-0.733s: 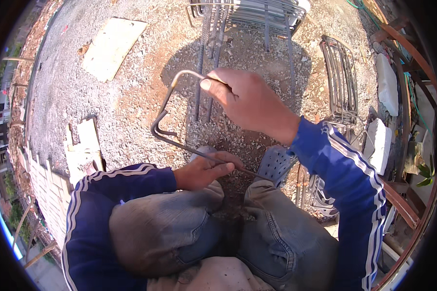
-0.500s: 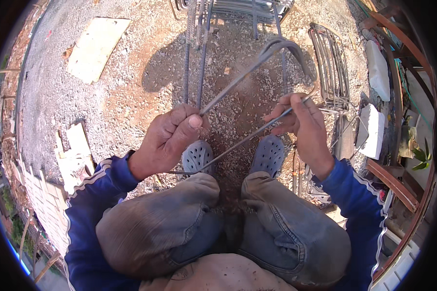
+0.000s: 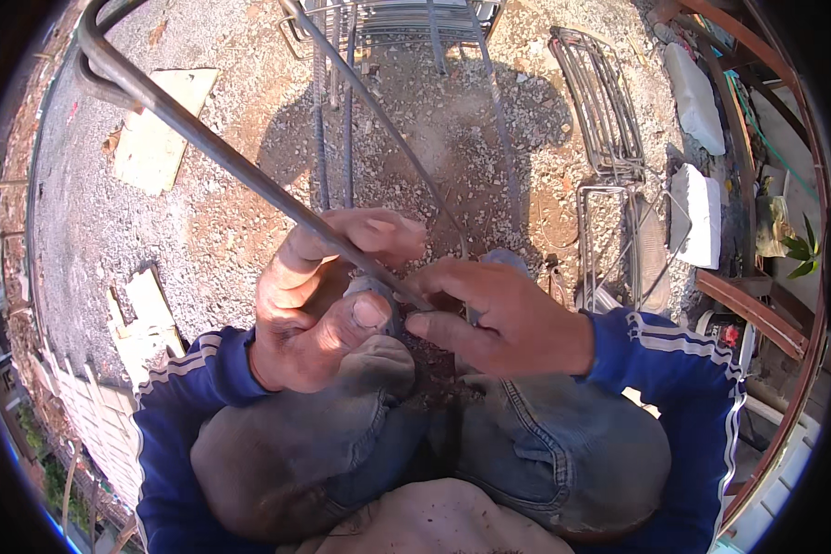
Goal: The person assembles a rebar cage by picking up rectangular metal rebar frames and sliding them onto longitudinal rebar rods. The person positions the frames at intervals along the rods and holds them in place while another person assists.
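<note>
A bent steel rod frame, a rebar stirrup [image 3: 240, 171], slants across the view, its hooked corner raised at the upper left. The fingers of my right hand [image 3: 508, 319] are closed round the lower end of the stirrup, just above my knees. My left hand [image 3: 314, 295] is close beside it, palm turned inward, thumb and fingers apart around the rod without gripping it. Another rod of the frame runs from the top edge down toward my right hand. Motion smears the left fingertips.
Long ribbed steel bars [image 3: 348, 120] lead to a stack of bent bars [image 3: 406, 23] at the top. More stirrups [image 3: 600, 102] lie on the gravel at right, near white blocks [image 3: 702, 217] and a rusty steel beam [image 3: 752, 314]. A flat board [image 3: 166, 129] lies at left.
The stirrup has been turned, its hooked corner swinging from the upper right to the upper left. My left hand has let go and opened; my right hand has moved left and inward.
</note>
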{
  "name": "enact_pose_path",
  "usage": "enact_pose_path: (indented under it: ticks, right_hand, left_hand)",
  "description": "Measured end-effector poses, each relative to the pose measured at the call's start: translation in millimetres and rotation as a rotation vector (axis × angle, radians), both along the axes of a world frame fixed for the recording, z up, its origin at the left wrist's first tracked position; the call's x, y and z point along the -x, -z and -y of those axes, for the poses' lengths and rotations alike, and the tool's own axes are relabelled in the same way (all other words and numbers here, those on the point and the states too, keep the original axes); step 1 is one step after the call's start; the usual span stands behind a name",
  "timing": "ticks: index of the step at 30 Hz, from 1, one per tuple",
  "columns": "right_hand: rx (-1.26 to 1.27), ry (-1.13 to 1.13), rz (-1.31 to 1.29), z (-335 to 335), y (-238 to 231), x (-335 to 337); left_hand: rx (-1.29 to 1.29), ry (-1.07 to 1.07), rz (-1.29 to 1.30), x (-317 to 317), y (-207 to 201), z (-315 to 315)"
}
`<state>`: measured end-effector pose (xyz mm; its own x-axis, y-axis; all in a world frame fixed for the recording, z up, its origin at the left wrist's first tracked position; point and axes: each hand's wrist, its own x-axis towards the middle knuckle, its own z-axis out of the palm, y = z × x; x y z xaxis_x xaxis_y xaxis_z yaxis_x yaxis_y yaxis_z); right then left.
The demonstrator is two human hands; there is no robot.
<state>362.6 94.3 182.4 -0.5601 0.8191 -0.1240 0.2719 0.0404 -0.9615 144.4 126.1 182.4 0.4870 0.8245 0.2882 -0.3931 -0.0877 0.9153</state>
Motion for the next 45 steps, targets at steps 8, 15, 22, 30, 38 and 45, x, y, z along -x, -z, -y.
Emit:
enact_pose_path:
  ticks: [8,15,22,30,38,45]
  right_hand:
    - [-0.180,0.112,0.287,0.7,14.9,-48.1]
    - [-0.444,0.075,0.448,-80.7,68.3,-64.5]
    - [-1.010,0.368,0.580,-205.8,61.7,-72.4]
    - [-0.470,0.835,0.777,-96.2,108.5,-220.0]
    - [0.416,0.295,1.366,152.3,179.6,-231.0]
    - [0.428,0.610,1.338,166.2,211.5,-217.9]
  left_hand:
    - [0.821,0.148,-0.104,7.6,23.8,1.3]
    - [0.953,0.065,-0.246,-13.9,72.1,-76.6]
    - [0.625,-0.073,-0.220,-35.8,57.5,-193.2]
    - [0.429,0.360,-0.559,-6.5,63.3,-75.6]
    - [0.065,1.031,-0.926,-5.0,57.2,30.2]
    - [-0.084,0.835,-0.981,-17.9,41.7,32.4]
